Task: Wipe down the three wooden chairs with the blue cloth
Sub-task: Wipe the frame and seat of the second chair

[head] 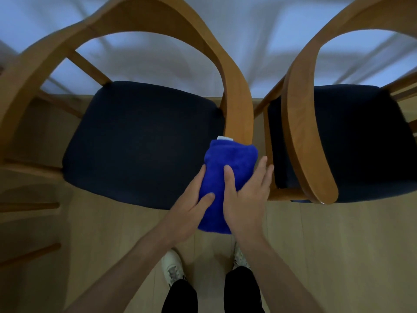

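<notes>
A blue cloth [228, 159] is wrapped over the front end of the right armrest [239, 105] of the middle wooden chair [140, 21], which has a dark seat [140, 141]. My left hand [187, 213] holds the cloth from the left, thumb on top and fingers along its side. From the right, my right hand [248, 199] holds it with the thumb pressed on top and the fingers lying down the far side. A second wooden chair [300, 132] stands close on the right. Only rungs and a frame edge of a third chair [29, 208] show at the left.
The chairs stand side by side against a white wall [259, 41] on a light wooden floor [327, 245]. A narrow gap separates the middle and right chairs. My feet in white shoes [172, 267] are just in front of the middle chair.
</notes>
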{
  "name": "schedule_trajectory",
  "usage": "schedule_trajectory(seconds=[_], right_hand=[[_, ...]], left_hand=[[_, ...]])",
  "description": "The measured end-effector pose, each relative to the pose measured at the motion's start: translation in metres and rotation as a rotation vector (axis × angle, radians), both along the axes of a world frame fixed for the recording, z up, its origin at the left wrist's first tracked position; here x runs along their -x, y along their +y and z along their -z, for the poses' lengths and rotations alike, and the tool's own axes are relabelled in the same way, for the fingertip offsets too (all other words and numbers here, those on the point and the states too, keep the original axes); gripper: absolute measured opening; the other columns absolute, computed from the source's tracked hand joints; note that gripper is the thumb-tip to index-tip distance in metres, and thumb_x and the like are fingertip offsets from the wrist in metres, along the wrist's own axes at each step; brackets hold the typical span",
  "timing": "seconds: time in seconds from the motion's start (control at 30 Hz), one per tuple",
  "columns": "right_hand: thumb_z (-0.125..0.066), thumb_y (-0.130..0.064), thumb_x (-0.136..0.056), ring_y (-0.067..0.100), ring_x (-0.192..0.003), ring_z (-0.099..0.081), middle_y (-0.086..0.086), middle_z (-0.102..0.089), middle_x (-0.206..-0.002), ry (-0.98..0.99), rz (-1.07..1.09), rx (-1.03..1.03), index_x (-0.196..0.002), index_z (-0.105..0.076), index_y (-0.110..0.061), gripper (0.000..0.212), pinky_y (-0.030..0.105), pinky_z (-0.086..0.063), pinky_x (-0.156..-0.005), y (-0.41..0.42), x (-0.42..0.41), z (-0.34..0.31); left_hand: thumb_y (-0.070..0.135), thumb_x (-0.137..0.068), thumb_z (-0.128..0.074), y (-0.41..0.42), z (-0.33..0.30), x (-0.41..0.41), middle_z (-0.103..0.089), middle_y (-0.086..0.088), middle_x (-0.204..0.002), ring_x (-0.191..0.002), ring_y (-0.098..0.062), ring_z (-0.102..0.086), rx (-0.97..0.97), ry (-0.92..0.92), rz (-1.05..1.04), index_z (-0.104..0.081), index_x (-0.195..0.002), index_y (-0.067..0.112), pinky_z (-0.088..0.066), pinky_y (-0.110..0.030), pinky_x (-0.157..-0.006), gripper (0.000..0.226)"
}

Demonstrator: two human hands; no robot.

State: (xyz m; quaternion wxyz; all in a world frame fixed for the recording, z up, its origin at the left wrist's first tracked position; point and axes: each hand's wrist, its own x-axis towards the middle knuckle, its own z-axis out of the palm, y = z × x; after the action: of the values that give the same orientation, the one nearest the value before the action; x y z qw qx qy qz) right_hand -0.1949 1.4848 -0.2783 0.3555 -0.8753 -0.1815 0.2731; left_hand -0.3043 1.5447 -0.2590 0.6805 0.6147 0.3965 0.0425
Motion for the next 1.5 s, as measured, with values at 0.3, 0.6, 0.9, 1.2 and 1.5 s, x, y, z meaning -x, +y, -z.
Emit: schedule_trajectory(seconds=[0.3,0.6,0.9,1.2,1.5], right_hand=[[-0.058,-0.067,-0.08,0.036,-0.139,-0.024,0.01,-0.001,-0.161,-0.305,-0.188,0.186,-0.151,-0.007,-0.04,0.092,0.053,-0.038,-0.106,0.054,-0.037,0.001],[-0.049,-0.071,-0.08,0.039,-0.135,-0.029,0.015,-0.01,-0.16,-0.543,-0.283,0.212,-0.154,-0.007,-0.033,0.093,0.053,-0.041,-0.101,0.073,-0.055,0.007],[-0.057,-0.069,-0.074,0.035,-0.136,-0.027,0.014,-0.002,-0.161,-0.42,-0.22,0.221,-0.156,-0.003,-0.031,0.105,0.043,-0.04,-0.1,0.004,0.031,0.0],[-0.055,-0.072,-0.076,0.038,-0.131,-0.035,0.014,-0.017,-0.156,-0.478,-0.297,0.305,-0.152,-0.009,-0.034,0.097,0.05,-0.041,-0.101,0.115,-0.098,0.008],[-0.058,-0.067,-0.074,0.032,-0.134,-0.03,0.014,-0.007,-0.161,-0.429,-0.209,0.145,-0.156,-0.009,-0.03,0.102,0.04,-0.036,-0.101,-0.011,0.041,0.004]], left_hand=[[0.006,-0.092,-0.043,0.015,0.022,0.031,-0.043,0.01,-0.144,-0.131,0.001,-0.037,-0.062,0.218,-0.232,-0.04,-0.141,0.029,-0.031,-0.032,-0.113,0.054],[0.01,-0.091,-0.054,0.042,0.006,0.014,-0.05,0.011,-0.134,-0.124,0.0,-0.044,-0.347,0.225,-0.079,-0.038,-0.141,0.023,-0.037,-0.023,-0.104,0.055],[0.007,-0.095,-0.045,0.035,0.025,0.014,-0.058,0.009,-0.119,-0.108,0.001,-0.053,-0.211,0.289,-0.183,-0.048,-0.129,0.022,-0.04,-0.013,-0.081,0.037],[0.006,-0.094,-0.048,0.029,0.014,0.004,-0.058,0.011,-0.117,-0.104,0.007,-0.051,-0.263,0.231,-0.173,-0.05,-0.127,0.022,-0.038,-0.005,-0.078,0.037],[0.016,-0.096,-0.046,0.036,0.01,-0.002,-0.06,0.013,-0.113,-0.104,0.0,-0.054,-0.182,0.243,-0.275,-0.052,-0.123,0.025,-0.043,-0.02,-0.087,0.029]])
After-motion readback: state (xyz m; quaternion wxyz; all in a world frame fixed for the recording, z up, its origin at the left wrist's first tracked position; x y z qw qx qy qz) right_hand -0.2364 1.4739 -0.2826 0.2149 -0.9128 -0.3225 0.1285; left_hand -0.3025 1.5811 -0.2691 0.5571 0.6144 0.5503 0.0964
